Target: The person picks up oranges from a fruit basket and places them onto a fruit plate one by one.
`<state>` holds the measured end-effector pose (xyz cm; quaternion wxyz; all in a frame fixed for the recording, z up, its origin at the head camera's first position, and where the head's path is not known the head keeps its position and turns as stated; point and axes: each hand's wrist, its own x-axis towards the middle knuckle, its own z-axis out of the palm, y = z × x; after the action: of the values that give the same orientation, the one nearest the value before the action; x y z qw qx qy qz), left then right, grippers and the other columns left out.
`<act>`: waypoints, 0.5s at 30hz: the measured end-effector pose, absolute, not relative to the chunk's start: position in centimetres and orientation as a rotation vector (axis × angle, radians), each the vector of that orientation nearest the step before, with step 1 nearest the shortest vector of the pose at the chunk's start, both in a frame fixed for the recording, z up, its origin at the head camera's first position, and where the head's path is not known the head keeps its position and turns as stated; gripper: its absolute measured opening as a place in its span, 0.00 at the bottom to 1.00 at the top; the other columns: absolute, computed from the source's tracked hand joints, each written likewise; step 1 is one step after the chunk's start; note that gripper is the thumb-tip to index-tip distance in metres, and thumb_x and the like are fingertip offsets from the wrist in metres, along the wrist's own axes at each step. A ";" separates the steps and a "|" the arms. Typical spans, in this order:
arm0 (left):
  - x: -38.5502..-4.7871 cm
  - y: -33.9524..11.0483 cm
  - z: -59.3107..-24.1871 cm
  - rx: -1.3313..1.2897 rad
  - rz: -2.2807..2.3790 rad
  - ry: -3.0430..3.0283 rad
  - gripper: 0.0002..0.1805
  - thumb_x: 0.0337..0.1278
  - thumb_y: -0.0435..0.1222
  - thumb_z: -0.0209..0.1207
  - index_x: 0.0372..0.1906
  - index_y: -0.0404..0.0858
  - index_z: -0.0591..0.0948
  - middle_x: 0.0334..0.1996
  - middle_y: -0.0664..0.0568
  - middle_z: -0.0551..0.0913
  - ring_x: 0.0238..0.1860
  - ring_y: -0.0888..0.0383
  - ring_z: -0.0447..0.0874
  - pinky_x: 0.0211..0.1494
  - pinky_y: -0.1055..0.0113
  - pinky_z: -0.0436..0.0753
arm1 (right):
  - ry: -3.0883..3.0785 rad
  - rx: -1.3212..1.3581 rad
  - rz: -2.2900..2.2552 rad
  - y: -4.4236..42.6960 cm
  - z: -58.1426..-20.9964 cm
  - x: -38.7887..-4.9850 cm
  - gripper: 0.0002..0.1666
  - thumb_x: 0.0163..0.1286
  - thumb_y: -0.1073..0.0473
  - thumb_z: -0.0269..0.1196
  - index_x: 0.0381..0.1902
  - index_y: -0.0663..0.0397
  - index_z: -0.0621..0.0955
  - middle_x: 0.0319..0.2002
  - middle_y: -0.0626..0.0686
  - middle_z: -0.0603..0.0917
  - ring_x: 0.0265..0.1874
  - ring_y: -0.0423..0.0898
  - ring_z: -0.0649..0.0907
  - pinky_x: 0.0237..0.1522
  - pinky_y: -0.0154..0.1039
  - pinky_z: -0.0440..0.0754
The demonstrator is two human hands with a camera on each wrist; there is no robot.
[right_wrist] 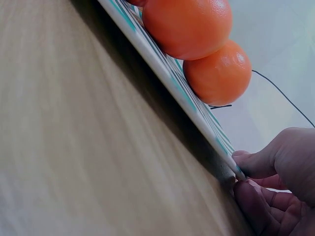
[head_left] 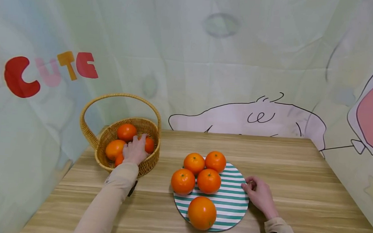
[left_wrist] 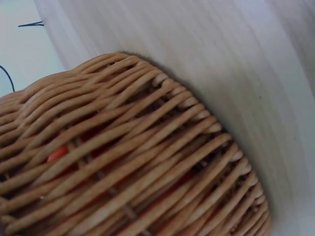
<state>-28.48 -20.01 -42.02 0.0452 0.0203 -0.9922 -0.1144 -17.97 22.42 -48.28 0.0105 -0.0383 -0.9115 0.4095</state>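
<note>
My left hand (head_left: pixel 136 151) reaches down into a wicker basket (head_left: pixel 151 164). It lies over the oranges there, against an orange (head_left: pixel 149 145) on the right side; the back of the hand hides whether the fingers grip it. Other oranges in the basket include one at the back (head_left: pixel 126 132) and one at the left (head_left: pixel 114 149). My right hand (head_left: pixel 260 196) pinches the right rim of a round plate (head_left: pixel 232 205) with green and white stripes, thumb on top and fingers beneath in the right wrist view. Several oranges (head_left: pixel 209 181) sit on the plate, the largest orange (head_left: pixel 202 213) nearest me.
The basket's tall handle (head_left: pixel 123 95) arches above its opening. Both basket and plate stand on a wooden table (head_left: pixel 286 161). A printed curtain (head_left: pixel 189 77) hangs behind the table and along its sides. Woven basket wall (left_wrist: pixel 123 147) fills much of the left wrist view.
</note>
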 end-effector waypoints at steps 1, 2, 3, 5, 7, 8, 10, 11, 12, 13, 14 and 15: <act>-28.4 -20.0 -42.0 0.069 -0.349 -3.014 0.42 0.54 0.43 0.69 0.72 0.40 0.64 0.61 0.27 0.69 0.51 0.27 0.78 0.58 0.37 0.73 | -2.844 -0.118 1.278 22.4 -48.3 -18.0 0.16 0.69 0.60 0.63 0.49 0.66 0.80 0.29 0.53 0.76 0.29 0.45 0.73 0.29 0.33 0.67; -28.4 -20.0 -42.0 0.078 -0.356 -2.992 0.43 0.53 0.44 0.70 0.72 0.40 0.65 0.60 0.27 0.69 0.50 0.27 0.78 0.57 0.37 0.73 | -2.845 -0.122 1.278 22.4 -48.3 -18.0 0.16 0.69 0.60 0.63 0.49 0.66 0.80 0.29 0.53 0.76 0.29 0.45 0.73 0.29 0.33 0.67; -28.3 -20.0 -42.1 0.085 -0.367 -2.968 0.43 0.52 0.45 0.71 0.71 0.40 0.65 0.59 0.26 0.68 0.49 0.26 0.78 0.55 0.38 0.75 | -2.846 -0.125 1.277 22.4 -48.3 -17.9 0.15 0.69 0.60 0.63 0.49 0.66 0.80 0.29 0.53 0.76 0.29 0.45 0.73 0.29 0.33 0.67; -28.2 -20.0 -42.1 0.100 -0.412 -2.914 0.43 0.51 0.46 0.72 0.70 0.40 0.66 0.58 0.26 0.66 0.46 0.27 0.79 0.50 0.38 0.78 | -2.846 -0.124 1.275 22.4 -48.3 -18.0 0.15 0.69 0.60 0.63 0.49 0.66 0.80 0.29 0.53 0.76 0.29 0.45 0.73 0.29 0.33 0.67; -28.1 -20.1 -42.1 0.114 -0.493 -2.868 0.43 0.49 0.46 0.74 0.68 0.40 0.66 0.58 0.27 0.63 0.45 0.26 0.79 0.45 0.38 0.80 | -2.845 -0.123 1.274 22.4 -48.3 -18.0 0.15 0.69 0.60 0.63 0.49 0.66 0.80 0.29 0.53 0.76 0.29 0.45 0.73 0.29 0.33 0.67; -28.1 -20.1 -42.0 0.120 -0.539 -2.847 0.43 0.48 0.45 0.74 0.68 0.40 0.65 0.59 0.27 0.62 0.45 0.26 0.79 0.43 0.38 0.81 | -2.846 -0.128 1.273 22.4 -48.3 -18.0 0.15 0.69 0.60 0.63 0.49 0.66 0.80 0.29 0.53 0.76 0.29 0.46 0.73 0.29 0.33 0.67; -28.1 -20.1 -42.0 0.125 -0.616 -2.812 0.44 0.47 0.43 0.75 0.67 0.40 0.65 0.60 0.28 0.61 0.48 0.26 0.77 0.42 0.36 0.81 | -2.847 -0.129 1.274 22.4 -48.2 -17.9 0.15 0.69 0.60 0.63 0.49 0.66 0.80 0.29 0.53 0.76 0.29 0.45 0.73 0.29 0.33 0.67; -28.0 -20.1 -41.9 0.127 -0.649 -2.795 0.44 0.47 0.42 0.75 0.67 0.40 0.64 0.61 0.29 0.61 0.50 0.26 0.76 0.43 0.35 0.80 | -2.848 -0.133 1.275 22.4 -48.2 -17.9 0.15 0.69 0.60 0.63 0.49 0.65 0.80 0.29 0.53 0.76 0.30 0.46 0.73 0.29 0.33 0.67; -28.0 -20.0 -41.9 0.127 -0.673 -2.778 0.44 0.47 0.41 0.74 0.67 0.40 0.64 0.61 0.30 0.62 0.51 0.27 0.75 0.43 0.34 0.80 | -2.849 -0.137 1.277 22.4 -48.2 -17.9 0.15 0.69 0.60 0.63 0.49 0.65 0.80 0.29 0.53 0.76 0.30 0.46 0.73 0.29 0.33 0.67; -28.0 -20.0 -41.8 0.124 -0.692 -2.761 0.43 0.47 0.40 0.73 0.67 0.39 0.63 0.61 0.31 0.64 0.53 0.27 0.74 0.44 0.34 0.80 | -2.848 -0.137 1.278 22.4 -48.2 -17.9 0.15 0.69 0.60 0.64 0.49 0.65 0.80 0.29 0.53 0.76 0.30 0.46 0.73 0.29 0.32 0.67; -28.0 -20.0 -41.7 0.121 -0.708 -2.741 0.43 0.48 0.40 0.73 0.67 0.39 0.62 0.61 0.32 0.65 0.53 0.28 0.73 0.45 0.34 0.80 | -2.845 -0.133 1.279 22.4 -48.2 -17.9 0.15 0.69 0.61 0.64 0.49 0.65 0.80 0.29 0.53 0.76 0.29 0.46 0.73 0.29 0.32 0.67; -27.9 -19.9 -41.6 0.115 -0.720 -2.722 0.43 0.49 0.40 0.72 0.68 0.39 0.62 0.62 0.32 0.66 0.54 0.29 0.74 0.45 0.34 0.80 | -2.844 -0.131 1.281 22.3 -48.1 -17.8 0.15 0.69 0.61 0.64 0.49 0.65 0.80 0.29 0.53 0.76 0.29 0.46 0.73 0.29 0.32 0.67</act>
<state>-27.91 -19.91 -41.63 0.1613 0.0404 -0.9533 -0.2521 -17.85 22.34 -48.13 0.0097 -0.0420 -0.9110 0.4102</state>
